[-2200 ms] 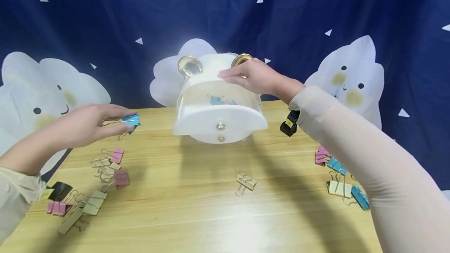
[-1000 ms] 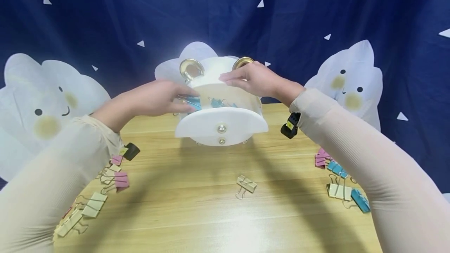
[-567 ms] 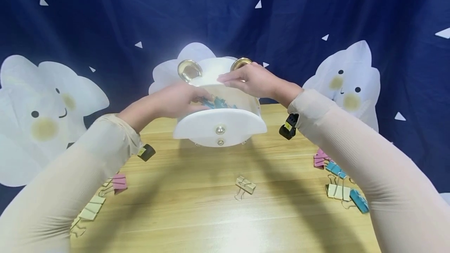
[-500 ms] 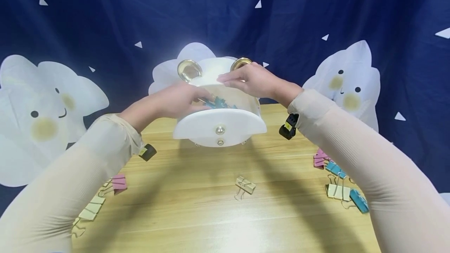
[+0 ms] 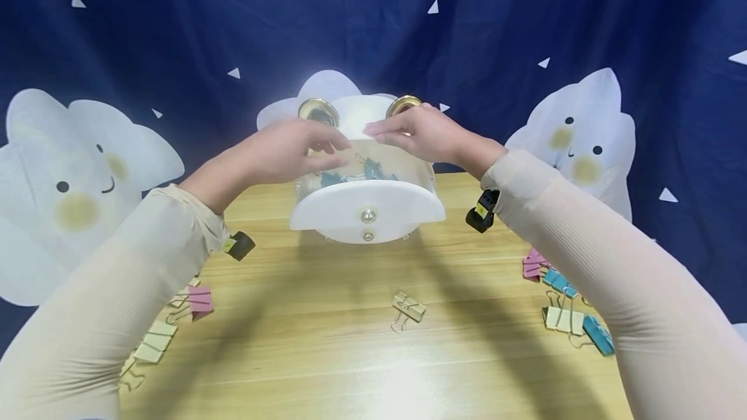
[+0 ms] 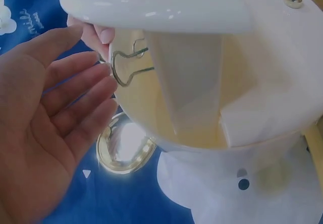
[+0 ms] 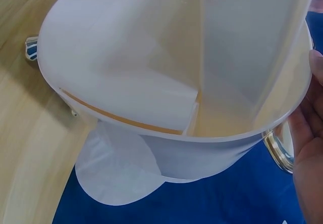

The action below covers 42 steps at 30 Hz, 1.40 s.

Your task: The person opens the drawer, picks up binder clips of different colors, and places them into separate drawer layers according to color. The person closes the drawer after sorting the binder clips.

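Observation:
A white box (image 5: 327,209) with gold ear-like discs and silver knobs stands tilted open at the table's back. Blue binder clips (image 5: 373,169) lie inside it behind the front panel. At the opening's left side is my left hand (image 5: 280,151), its fingers loosely bent with nothing between them. In the left wrist view that hand (image 6: 55,103) shows an open palm, fingertips near the wire handles of a binder clip (image 6: 121,67). My right hand (image 5: 426,129) pinches the box's upper edge by the right gold disc. The right wrist view catches only part of that hand (image 7: 308,128).
One cream binder clip (image 5: 408,305) lies mid-table. Pink, blue and cream clips (image 5: 563,318) are grouped at right, partly beside my right sleeve. More pink and cream clips (image 5: 201,302) lie at left, partly hidden by my left sleeve. A blue curtain (image 5: 373,18) hangs behind.
My left hand carried a blue binder clip from the left into the box, let it go there, and has risen slightly back to the opening. My right hand stayed on the box's upper edge.

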Each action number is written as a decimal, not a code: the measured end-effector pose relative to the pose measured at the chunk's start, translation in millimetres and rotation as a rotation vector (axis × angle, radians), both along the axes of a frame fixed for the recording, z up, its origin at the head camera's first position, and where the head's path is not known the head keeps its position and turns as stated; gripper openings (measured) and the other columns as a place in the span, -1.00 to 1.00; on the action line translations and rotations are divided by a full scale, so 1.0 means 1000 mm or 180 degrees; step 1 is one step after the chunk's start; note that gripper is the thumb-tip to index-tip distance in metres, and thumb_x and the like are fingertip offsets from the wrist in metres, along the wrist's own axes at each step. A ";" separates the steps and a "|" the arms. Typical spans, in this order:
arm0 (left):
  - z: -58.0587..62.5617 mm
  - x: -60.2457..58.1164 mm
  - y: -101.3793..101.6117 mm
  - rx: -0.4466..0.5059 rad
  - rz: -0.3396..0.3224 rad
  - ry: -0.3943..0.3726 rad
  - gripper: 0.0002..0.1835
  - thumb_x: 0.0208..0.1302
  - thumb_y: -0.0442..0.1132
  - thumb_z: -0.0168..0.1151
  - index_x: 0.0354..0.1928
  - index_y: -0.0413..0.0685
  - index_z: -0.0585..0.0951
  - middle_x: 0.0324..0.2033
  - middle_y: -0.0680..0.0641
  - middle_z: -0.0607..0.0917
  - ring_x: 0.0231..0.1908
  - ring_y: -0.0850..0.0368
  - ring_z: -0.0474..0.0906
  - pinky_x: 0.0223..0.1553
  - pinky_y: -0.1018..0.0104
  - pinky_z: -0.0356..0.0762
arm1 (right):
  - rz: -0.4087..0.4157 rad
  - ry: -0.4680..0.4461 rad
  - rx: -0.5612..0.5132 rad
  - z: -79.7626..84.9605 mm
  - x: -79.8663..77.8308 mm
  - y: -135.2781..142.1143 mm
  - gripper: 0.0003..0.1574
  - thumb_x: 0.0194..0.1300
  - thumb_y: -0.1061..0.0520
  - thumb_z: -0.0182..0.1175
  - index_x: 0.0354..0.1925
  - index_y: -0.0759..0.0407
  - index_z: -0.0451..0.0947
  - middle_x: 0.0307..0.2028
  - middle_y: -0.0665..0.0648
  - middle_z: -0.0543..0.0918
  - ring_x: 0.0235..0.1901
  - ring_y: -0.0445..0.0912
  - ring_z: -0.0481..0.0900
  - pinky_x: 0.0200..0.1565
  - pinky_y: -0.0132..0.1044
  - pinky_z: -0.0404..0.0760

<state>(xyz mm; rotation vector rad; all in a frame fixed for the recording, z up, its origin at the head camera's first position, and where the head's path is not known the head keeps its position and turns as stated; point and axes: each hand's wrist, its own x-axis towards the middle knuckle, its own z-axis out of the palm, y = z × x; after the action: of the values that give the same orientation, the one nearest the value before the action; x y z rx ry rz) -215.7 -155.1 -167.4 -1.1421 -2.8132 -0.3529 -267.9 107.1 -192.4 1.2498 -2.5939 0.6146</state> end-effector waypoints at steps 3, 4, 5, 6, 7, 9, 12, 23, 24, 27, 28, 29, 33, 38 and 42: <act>-0.001 -0.003 -0.001 0.0065 0.0055 0.0092 -0.64 0.39 0.06 0.18 0.06 0.04 0.66 -0.10 0.04 0.70 -0.09 0.06 0.60 -0.02 0.07 0.54 | -0.0013 0.0017 -0.0048 -0.002 0.000 0.000 -0.61 0.43 0.00 0.17 0.18 -0.03 0.61 0.07 -0.04 0.66 -0.15 -0.16 0.55 -0.09 -0.26 0.54; -0.001 -0.005 -0.002 0.0090 0.0074 0.0140 -0.65 0.39 0.07 0.18 0.05 0.04 0.67 -0.11 0.04 0.70 -0.10 0.06 0.59 -0.03 0.07 0.54 | -0.0016 0.0021 -0.0067 -0.002 0.001 0.000 -0.61 0.43 0.01 0.18 0.18 -0.03 0.61 0.05 -0.03 0.67 -0.18 -0.15 0.55 -0.12 -0.25 0.53; -0.001 -0.006 -0.002 0.0118 0.0083 0.0195 -0.65 0.39 0.06 0.18 0.04 0.04 0.67 -0.11 0.04 0.70 -0.11 0.06 0.58 -0.03 0.08 0.53 | -0.0015 0.0049 -0.0081 -0.003 0.001 0.000 -0.61 0.42 0.01 0.18 0.17 -0.03 0.61 0.03 -0.03 0.68 -0.19 -0.15 0.55 -0.13 -0.25 0.53; -0.001 -0.008 -0.002 0.0146 0.0079 0.0271 -0.66 0.39 0.05 0.19 0.04 0.02 0.67 -0.12 0.03 0.70 -0.11 0.06 0.58 -0.03 0.08 0.52 | -0.0013 0.0086 -0.0096 -0.004 0.001 0.000 -0.62 0.42 0.02 0.19 0.17 -0.02 0.62 0.00 -0.02 0.70 -0.21 -0.14 0.54 -0.14 -0.25 0.52; -0.001 -0.010 -0.003 0.0186 0.0069 0.0339 -0.66 0.39 0.03 0.20 0.03 0.01 0.67 -0.11 0.03 0.70 -0.11 0.05 0.58 -0.03 0.08 0.52 | -0.0008 0.0113 -0.0115 -0.004 0.001 0.001 -0.62 0.42 0.03 0.19 0.16 -0.02 0.62 -0.02 -0.01 0.71 -0.24 -0.14 0.54 -0.16 -0.25 0.52; -0.002 -0.015 -0.002 0.0285 0.0039 0.0446 -0.66 0.38 0.01 0.21 0.04 -0.01 0.67 -0.10 0.01 0.69 -0.09 0.05 0.57 -0.01 0.08 0.50 | 0.0004 0.0199 -0.0144 -0.005 0.001 0.003 -0.63 0.41 0.04 0.20 0.14 0.00 0.63 -0.05 0.00 0.72 -0.28 -0.13 0.54 -0.19 -0.24 0.52; -0.005 -0.024 -0.002 0.0405 -0.0021 0.0525 -0.66 0.38 -0.01 0.21 0.05 -0.02 0.67 -0.06 0.00 0.68 -0.07 0.05 0.56 0.01 0.09 0.48 | 0.0048 0.0359 -0.0155 -0.005 0.002 0.006 -0.65 0.40 0.06 0.21 0.12 0.02 0.65 -0.09 0.01 0.73 -0.33 -0.12 0.54 -0.21 -0.23 0.52; -0.015 -0.045 0.016 0.0448 -0.0170 0.0070 -0.51 0.44 0.07 0.10 0.27 -0.02 0.54 0.14 0.01 0.61 0.13 0.08 0.46 0.23 0.11 0.36 | -0.0015 0.0566 -0.0237 -0.007 0.006 0.025 -0.73 0.41 0.09 0.20 0.02 0.07 0.70 -0.12 0.00 0.74 -0.36 -0.14 0.59 -0.25 -0.24 0.54; -0.015 -0.046 0.018 0.0447 -0.0212 0.0052 -0.52 0.44 0.07 0.10 0.26 -0.03 0.55 0.12 0.02 0.62 0.11 0.10 0.48 0.22 0.13 0.37 | -0.0064 0.0531 -0.0248 -0.007 0.006 0.028 -0.72 0.42 0.09 0.19 0.03 0.06 0.70 -0.13 -0.01 0.74 -0.39 -0.14 0.56 -0.29 -0.24 0.52; -0.016 -0.048 0.023 0.0418 -0.0273 0.0062 -0.56 0.46 0.03 0.08 0.23 -0.02 0.57 0.09 0.04 0.64 0.08 0.14 0.50 0.23 0.17 0.37 | -0.0165 0.0487 -0.0275 -0.008 0.008 0.037 -0.71 0.42 0.06 0.19 0.04 0.05 0.69 -0.12 0.00 0.73 -0.39 -0.13 0.55 -0.30 -0.23 0.50; -0.016 -0.048 0.024 0.0411 -0.0294 0.0078 -0.59 0.47 0.02 0.07 0.21 -0.01 0.58 0.08 0.05 0.64 0.08 0.16 0.51 0.23 0.18 0.36 | -0.0191 0.0484 -0.0292 -0.009 0.009 0.041 -0.71 0.42 0.07 0.19 0.04 0.06 0.69 -0.11 0.01 0.73 -0.39 -0.13 0.56 -0.30 -0.21 0.50; -0.017 -0.049 0.025 0.0390 -0.0307 0.0088 -0.59 0.49 0.00 0.04 0.21 -0.01 0.58 0.09 0.04 0.64 0.10 0.15 0.50 0.25 0.18 0.35 | -0.0203 0.0499 -0.0311 -0.010 0.009 0.044 -0.71 0.41 0.08 0.19 0.04 0.06 0.69 -0.11 0.02 0.73 -0.39 -0.12 0.56 -0.28 -0.20 0.50; -0.018 -0.050 0.028 0.0253 -0.0254 0.0045 -0.58 0.54 -0.02 -0.06 0.27 0.00 0.53 0.19 0.02 0.58 0.25 0.12 0.41 0.34 0.17 0.24 | -0.0284 0.0470 -0.0388 -0.016 0.012 0.058 -0.72 0.42 0.11 0.19 0.04 0.10 0.68 -0.08 0.04 0.73 -0.28 -0.12 0.63 -0.20 -0.16 0.57; -0.021 -0.049 0.031 0.0165 -0.0247 0.0132 -0.59 0.53 -0.09 -0.01 0.31 0.00 0.50 0.25 0.01 0.53 0.30 0.10 0.36 0.36 0.19 0.21 | -0.0406 0.0342 -0.0434 -0.026 0.015 0.075 -0.70 0.41 0.09 0.20 0.04 0.10 0.68 -0.04 0.06 0.72 -0.06 -0.05 0.67 -0.05 -0.08 0.63; -0.024 -0.049 0.032 0.0230 -0.0240 0.0214 -0.61 0.50 -0.12 0.05 0.29 0.01 0.53 0.22 0.01 0.56 0.28 0.11 0.38 0.34 0.21 0.24 | -0.0518 0.0276 -0.0401 -0.035 0.019 0.089 -0.68 0.42 0.07 0.19 0.06 0.10 0.67 -0.02 0.11 0.71 -0.02 0.04 0.65 -0.03 0.01 0.62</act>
<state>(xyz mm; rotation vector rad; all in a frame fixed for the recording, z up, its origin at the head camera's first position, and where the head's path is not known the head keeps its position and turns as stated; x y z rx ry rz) -264.4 -123.0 -190.9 -1.2232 -2.6826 -0.4103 -249.3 196.1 -227.7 0.9934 -2.5110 0.6650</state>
